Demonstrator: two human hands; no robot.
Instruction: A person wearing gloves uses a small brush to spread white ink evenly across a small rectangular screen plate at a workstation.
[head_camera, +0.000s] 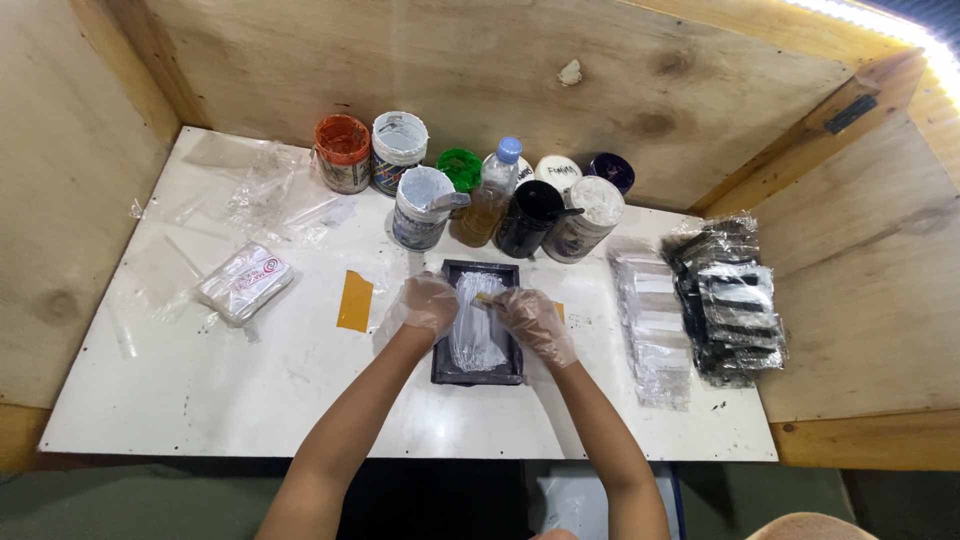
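Two gloved hands meet over a dark tray (478, 372) at the middle of the white surface (250, 400). At nine o'clock from the tray lies a wrapped white packet (244, 282), with crumpled clear plastic (262, 185) beyond it at eleven o'clock, and an amber strip (355, 301) just left of the hands. The left hand (428, 303) rests on the tray's left rim, fingers curled down against a clear bag (476, 335) lying in the tray. The right hand (534, 320) pinches a small yellowish piece (484, 297) above that bag. Paint jars (420, 207) and a bottle (490, 195) crowd twelve o'clock. At three o'clock lie clear pouches (655, 335) and a stack of dark packets (735, 300).
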